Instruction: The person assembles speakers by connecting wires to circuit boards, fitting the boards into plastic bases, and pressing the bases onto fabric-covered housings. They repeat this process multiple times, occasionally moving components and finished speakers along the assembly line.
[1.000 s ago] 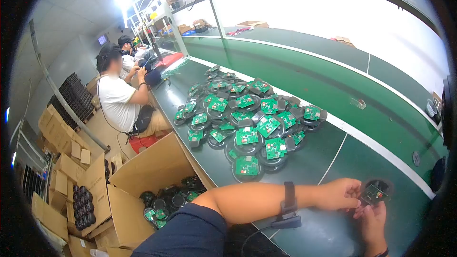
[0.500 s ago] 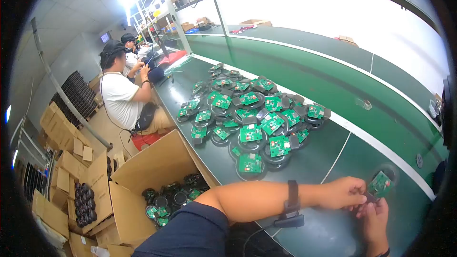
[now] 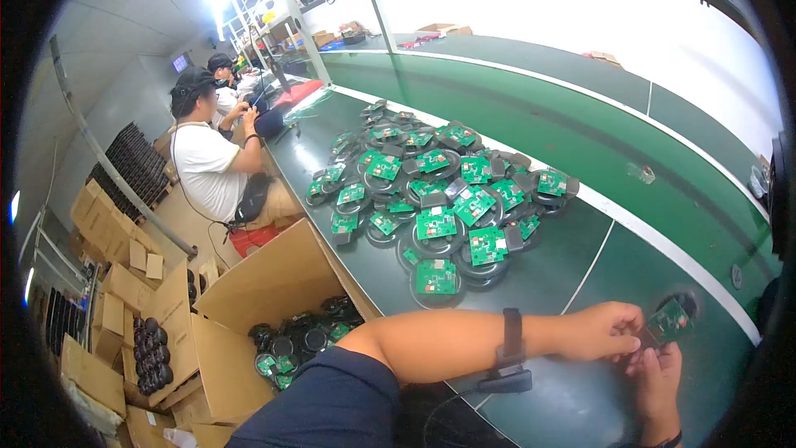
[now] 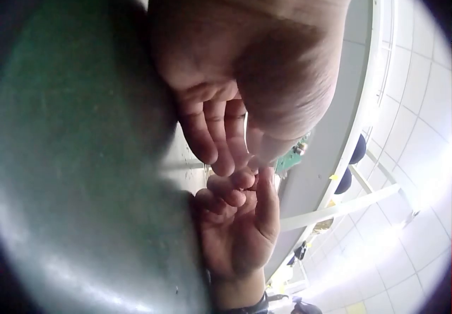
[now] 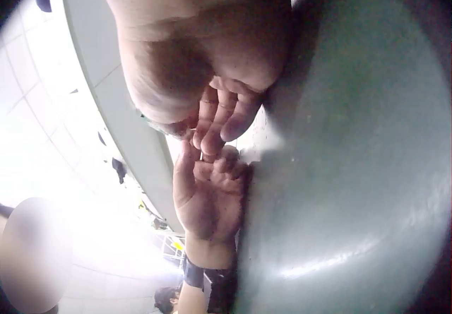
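While left hand (image 3: 599, 333) and right hand (image 3: 660, 375) pinch with fingers flat green circuit board (image 3: 670, 319) | edge handling seems current | next probably needs steady grip

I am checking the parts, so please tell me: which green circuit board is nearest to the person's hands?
The board at the far right of the head view, beside the fingertips; the others lie in the pile or the carton.

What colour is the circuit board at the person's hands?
The circuit board is green, clearest in the head view.
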`<state>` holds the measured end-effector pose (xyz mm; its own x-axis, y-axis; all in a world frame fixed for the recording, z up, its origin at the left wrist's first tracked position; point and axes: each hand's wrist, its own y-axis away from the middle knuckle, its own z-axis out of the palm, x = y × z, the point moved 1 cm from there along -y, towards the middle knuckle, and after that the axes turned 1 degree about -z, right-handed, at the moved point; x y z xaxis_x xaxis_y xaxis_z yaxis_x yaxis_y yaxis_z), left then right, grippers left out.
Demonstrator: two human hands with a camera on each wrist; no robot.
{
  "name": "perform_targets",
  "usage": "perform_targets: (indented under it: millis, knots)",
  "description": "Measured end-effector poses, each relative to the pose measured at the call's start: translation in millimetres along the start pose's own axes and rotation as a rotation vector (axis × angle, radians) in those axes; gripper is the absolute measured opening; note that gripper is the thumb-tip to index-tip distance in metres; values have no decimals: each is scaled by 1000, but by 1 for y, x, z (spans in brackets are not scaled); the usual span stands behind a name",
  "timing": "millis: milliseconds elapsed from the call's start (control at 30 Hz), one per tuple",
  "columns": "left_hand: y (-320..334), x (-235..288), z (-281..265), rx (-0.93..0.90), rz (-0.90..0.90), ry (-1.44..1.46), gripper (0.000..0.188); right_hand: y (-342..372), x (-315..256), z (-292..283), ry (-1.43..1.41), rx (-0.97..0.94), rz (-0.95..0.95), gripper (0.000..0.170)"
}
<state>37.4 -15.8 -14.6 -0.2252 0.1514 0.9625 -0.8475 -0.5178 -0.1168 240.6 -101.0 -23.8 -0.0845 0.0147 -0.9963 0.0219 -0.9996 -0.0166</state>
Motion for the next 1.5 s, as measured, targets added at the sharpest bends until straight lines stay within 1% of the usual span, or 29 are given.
perform_targets:
  millis: [33, 100, 233, 300, 433, 533, 567, 600, 667, 767, 933, 1000, 1067, 1200, 1333, 1500]
  knots:
    - [1, 1, 1, 2, -3, 3, 14, 0, -1, 2, -2, 0, 5, 37]
    - [1, 4, 2, 2, 43, 25, 14, 0, -7, 9, 15, 10, -31, 29]
    - [2, 8, 4, -12, 13, 58, 12, 0, -3, 4, 7, 18, -30, 28]
    - [0, 4, 2, 11, -13, 22, 14, 1, -7, 4, -31, -7, -15, 27]
    - [0, 0, -2, -4, -22, -24, 15, -3, -6, 5, -43, -55, -17, 27]
    - [2, 1, 0, 4, 1, -6, 16, 1, 1, 5, -6, 43, -68, 28]
    - [3, 4, 1, -14, 20, 7, 16, 2, -1, 8, -29, 59, -53, 23]
    - [4, 8, 1, -33, 39, 17, 16, 2, -2, 6, -36, 57, -55, 23]
    - [4, 7, 1, -29, 27, 28, 16, -1, -2, 0, -15, -28, 61, 36]
    - [-1, -1, 0, -27, 12, 30, 15, 0, 0, -2, -60, -51, 4, 35]
    - [0, -1, -1, 8, -18, 29, 14, -2, -3, 2, -37, -44, 0, 38]
    - [1, -2, 0, 0, 20, 26, 16, 0, -1, 4, -37, -48, 9, 39]
    - [2, 0, 0, -3, 23, 27, 17, 0, -5, 8, -10, -79, -68, 41]
    - [1, 1, 1, -4, 16, -4, 18, 0, -3, 0, 44, -35, -13, 42]
    - [-1, -4, 0, -6, -3, 37, 19, -1, -2, 1, 44, -88, -43, 42]
    - [-1, -6, -1, -21, 35, 10, 18, 1, 1, 4, -34, -15, -19, 42]
